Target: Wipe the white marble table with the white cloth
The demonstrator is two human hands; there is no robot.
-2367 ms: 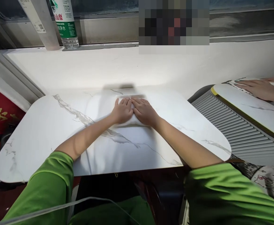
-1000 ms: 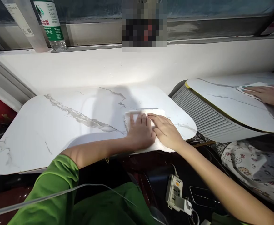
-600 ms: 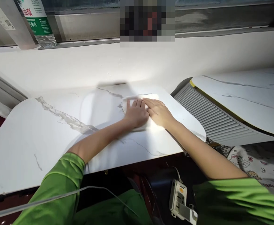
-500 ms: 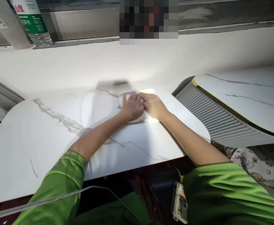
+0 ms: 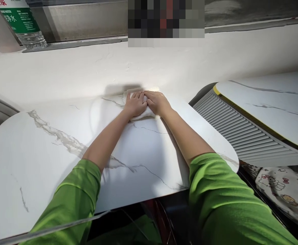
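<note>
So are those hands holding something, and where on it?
The left hand and right hand lie palm-down on the white cloth, across the middle of its upper face. No closed grip shows.

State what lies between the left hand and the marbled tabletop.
A white cloth lies between the left hand and the marbled tabletop, as the head view shows.
</note>
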